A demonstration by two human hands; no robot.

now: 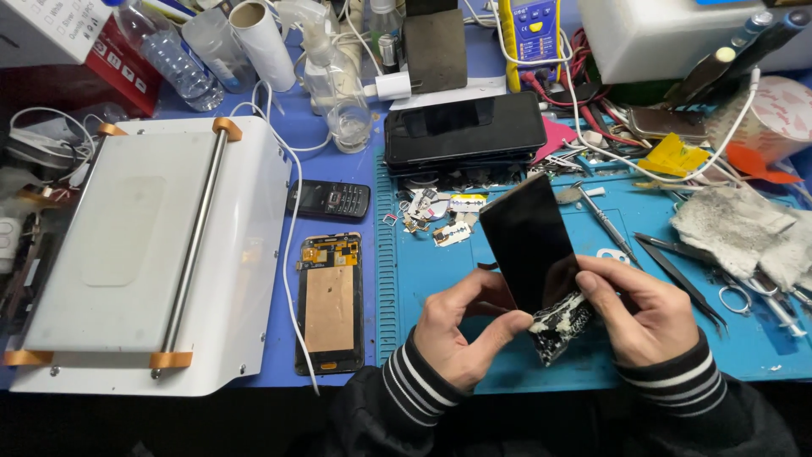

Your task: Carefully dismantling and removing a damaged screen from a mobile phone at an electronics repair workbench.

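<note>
Both my hands hold a black phone screen panel (526,241) tilted up over the blue work mat (474,279). My left hand (463,320) grips its lower left edge, thumb pressed at the bottom. My right hand (643,309) pinches the lower right corner, where the glass is cracked white and a shattered piece (560,326) hangs. A second phone display (330,305), face down with orange flex parts and a copper-coloured back, lies flat to the left of my left hand.
A white screen separator machine (144,254) fills the left side. A stack of phones (463,131), a small black keypad phone (330,200), tweezers (681,267), a screwdriver (605,222), a grey cloth (744,228), bottles, cables and a yellow multimeter (530,34) crowd the back and right.
</note>
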